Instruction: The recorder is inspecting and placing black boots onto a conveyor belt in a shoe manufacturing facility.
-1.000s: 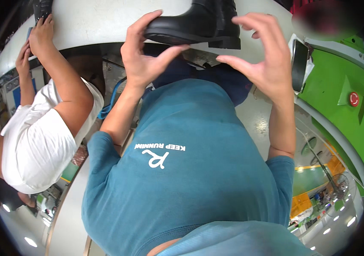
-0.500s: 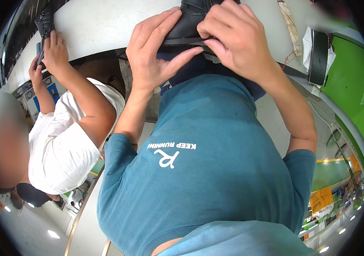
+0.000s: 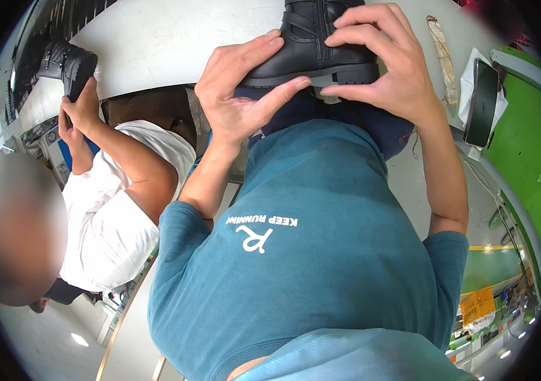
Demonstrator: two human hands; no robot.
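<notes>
A black ankle boot [image 3: 302, 52] with crossed straps lies between my hands at the near edge of the table, toe to the left and heel to the right. My left hand [image 3: 235, 86] grips the toe end, fingers on the upper and thumb by the sole edge. At the heel end, my right hand [image 3: 400, 73] holds the boot with fingers spread over the ankle part and thumb below the heel. The thumbs point toward each other, a small gap between them. The top of the shaft is cut off by the picture's edge.
On my left, a co-worker in a white shirt [image 3: 112, 216] holds another black boot [image 3: 70, 63] over the white table [image 3: 169, 44]. To the right lie a pale, narrow strip [image 3: 439, 57] and a black phone-like slab [image 3: 481, 105] on white material.
My right fingers have gone from pinching at the sole edge to spreading over the ankle and heel. More of the boot shows now. The co-worker's boot has turned, its sole toward me.
</notes>
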